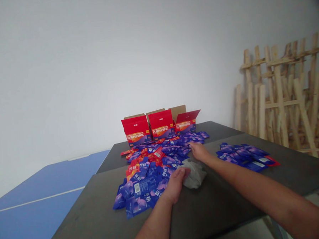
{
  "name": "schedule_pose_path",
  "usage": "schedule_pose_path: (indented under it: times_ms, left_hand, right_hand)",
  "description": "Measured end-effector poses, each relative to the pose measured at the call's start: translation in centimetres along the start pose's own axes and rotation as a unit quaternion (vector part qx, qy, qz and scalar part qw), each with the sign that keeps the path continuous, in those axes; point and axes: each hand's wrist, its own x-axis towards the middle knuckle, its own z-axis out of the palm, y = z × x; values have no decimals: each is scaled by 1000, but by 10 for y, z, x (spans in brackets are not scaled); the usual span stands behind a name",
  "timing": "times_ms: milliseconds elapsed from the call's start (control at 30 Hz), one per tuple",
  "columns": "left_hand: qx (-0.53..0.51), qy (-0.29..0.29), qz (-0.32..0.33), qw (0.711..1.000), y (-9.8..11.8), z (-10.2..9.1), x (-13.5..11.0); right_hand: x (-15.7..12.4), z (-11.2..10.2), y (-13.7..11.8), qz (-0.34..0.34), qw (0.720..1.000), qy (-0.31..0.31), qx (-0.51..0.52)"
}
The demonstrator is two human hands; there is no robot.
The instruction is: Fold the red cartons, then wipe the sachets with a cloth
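Gray cloth between hands, long axis slanting far-left to near-right

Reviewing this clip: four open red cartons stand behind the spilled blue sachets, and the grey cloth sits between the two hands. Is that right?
Not quite: the head view shows three open red cartons, not four. The rest stands: they are behind the blue sachets, and the grey cloth sits between the left hand and right hand.
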Motion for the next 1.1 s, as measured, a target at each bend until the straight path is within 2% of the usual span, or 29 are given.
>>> schedule_pose_path:
  times_ms: [67,167,267,333,433,567,700,833,900,1000,1067,1100]
  left_hand:
    - [-73,11,-41,996,7,0,0]
    - [-160,-9,-119,980,21,-3,-2]
    - [-209,-56,-165,962,31,-6,-7]
    - [-225,-60,-180,956,34,-8,-9]
    - [-233,-21,-176,956,32,-10,-8]
    - [-244,20,-129,961,30,-12,-5]
    - [-266,50,-60,961,33,-12,-4]
    - [-296,34,-58,953,38,-11,-6]
    - [-316,18,-58,947,40,-11,-6]
    - [-335,9,-51,941,41,-13,-7]
    - [-343,1,-63,937,41,-14,-7]
    - [-348,-5,-72,935,41,-14,-7]
  right_hand:
    - [-16,-4,-10,-88,995,25,49]
    - [-42,-2,-21,-236,962,69,116]
    - [-63,8,-28,-296,944,79,121]
    - [-70,16,-33,-295,945,82,116]
    - [-74,28,-39,-262,953,103,110]
    - [-76,36,-46,-140,977,124,100]
    - [-82,42,-53,-52,996,45,50]
    - [-84,42,-53,-37,998,16,54]
    - [-83,36,-51,-45,995,40,83]
    - [-83,22,-46,-47,981,134,131]
    - [-86,13,-46,-91,962,192,168]
    - [-88,9,-48,-136,951,209,184]
